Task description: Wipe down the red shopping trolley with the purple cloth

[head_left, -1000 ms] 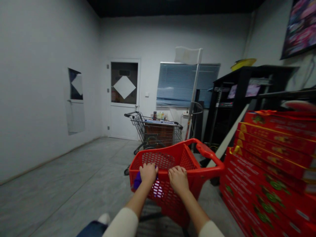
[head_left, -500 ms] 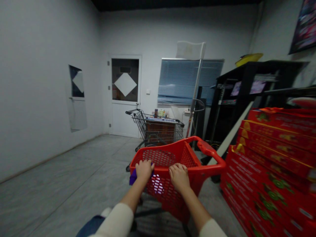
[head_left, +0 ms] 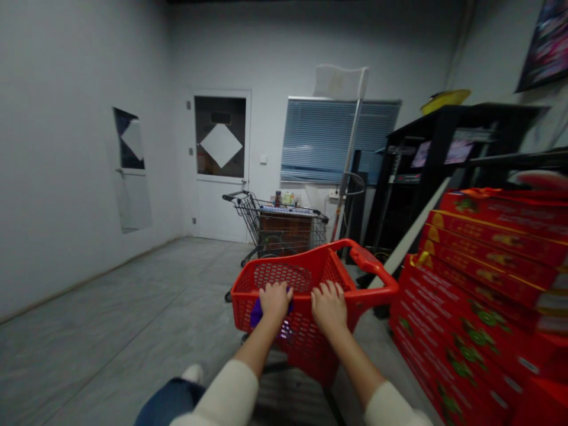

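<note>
A red plastic shopping cart (head_left: 306, 349) with perforated sides stands side-on right in front of me, its handle to the right. My left hand (head_left: 275, 302) presses a purple cloth (head_left: 257, 312) onto the near rim, fingers curled over the edge. Part of the cloth hangs down the outside; the rest is hidden under my palm. To its right, my right hand (head_left: 329, 305) grips the same rim with its fingers bent over the top. I see no cloth in the right hand.
Stacked red boxes (head_left: 479, 319) rise close on the right. Beyond the red cart stands a dark wire cart (head_left: 248, 213) with a brown box (head_left: 284, 232) and small items. A white door (head_left: 222, 207), window blinds (head_left: 337, 142) and black shelving (head_left: 444, 127) line the back.
My left hand has slid right along the rim with the purple cloth, closer to my right hand. My right hand has shifted slightly right. The view has tilted down a little.
</note>
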Action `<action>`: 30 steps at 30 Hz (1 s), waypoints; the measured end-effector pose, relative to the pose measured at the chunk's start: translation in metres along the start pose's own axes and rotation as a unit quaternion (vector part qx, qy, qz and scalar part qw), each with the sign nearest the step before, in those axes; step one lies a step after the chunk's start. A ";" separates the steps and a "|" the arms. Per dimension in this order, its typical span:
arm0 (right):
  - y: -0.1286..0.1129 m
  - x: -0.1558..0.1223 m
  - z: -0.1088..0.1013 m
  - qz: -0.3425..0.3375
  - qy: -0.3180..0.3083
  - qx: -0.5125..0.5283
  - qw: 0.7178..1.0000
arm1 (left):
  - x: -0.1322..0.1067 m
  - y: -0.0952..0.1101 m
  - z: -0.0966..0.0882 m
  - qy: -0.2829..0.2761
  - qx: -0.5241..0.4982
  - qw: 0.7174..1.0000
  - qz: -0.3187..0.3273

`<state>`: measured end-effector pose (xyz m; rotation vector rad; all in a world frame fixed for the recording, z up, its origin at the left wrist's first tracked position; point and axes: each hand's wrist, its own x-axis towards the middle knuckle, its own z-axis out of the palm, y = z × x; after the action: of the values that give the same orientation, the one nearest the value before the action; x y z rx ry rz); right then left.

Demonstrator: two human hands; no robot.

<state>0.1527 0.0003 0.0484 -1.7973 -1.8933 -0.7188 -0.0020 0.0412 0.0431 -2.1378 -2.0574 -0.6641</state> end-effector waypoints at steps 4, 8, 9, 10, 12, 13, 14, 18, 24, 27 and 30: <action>0.018 -0.002 -0.010 -0.007 -0.018 -0.018 1.000 | 0.006 -0.018 -0.002 -0.017 0.007 1.000 -0.021; 0.019 -0.001 -0.008 -0.028 -0.029 0.006 0.999 | 0.009 -0.011 -0.011 -0.046 0.013 0.998 -0.035; 0.018 -0.001 -0.007 -0.027 -0.028 0.010 0.999 | 0.008 -0.005 -0.013 -0.051 0.012 0.998 -0.032; 0.017 0.000 -0.006 -0.027 -0.026 0.014 0.999 | 0.008 0.002 -0.015 -0.056 0.010 0.998 -0.025; 0.016 0.000 -0.005 -0.028 -0.022 0.019 0.999 | 0.005 0.018 -0.016 -0.061 0.002 0.998 -0.006; 0.016 0.000 -0.005 -0.029 -0.020 0.020 0.999 | 0.004 0.025 -0.016 -0.057 -0.003 0.998 0.005; 0.017 0.000 -0.005 -0.029 -0.018 0.021 0.999 | 0.003 0.032 -0.015 -0.051 -0.009 0.998 0.017; 0.020 0.000 -0.005 -0.033 -0.016 0.018 0.999 | 0.004 0.032 -0.013 -0.041 -0.016 0.998 0.043; 0.021 -0.001 -0.003 -0.035 -0.016 0.029 0.999 | 0.013 -0.021 -0.011 -0.052 0.014 0.999 -0.002; 0.018 -0.001 -0.003 -0.036 -0.014 0.031 0.999 | 0.011 -0.027 -0.010 -0.032 0.022 0.999 -0.018; 0.014 0.000 -0.003 -0.036 -0.012 0.030 0.999 | 0.007 -0.004 -0.011 -0.031 0.015 0.999 -0.011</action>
<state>0.1665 -0.0012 0.0514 -1.7165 -1.9817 -0.6603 -0.0088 0.0443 0.0549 -2.1482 -2.1097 -0.5725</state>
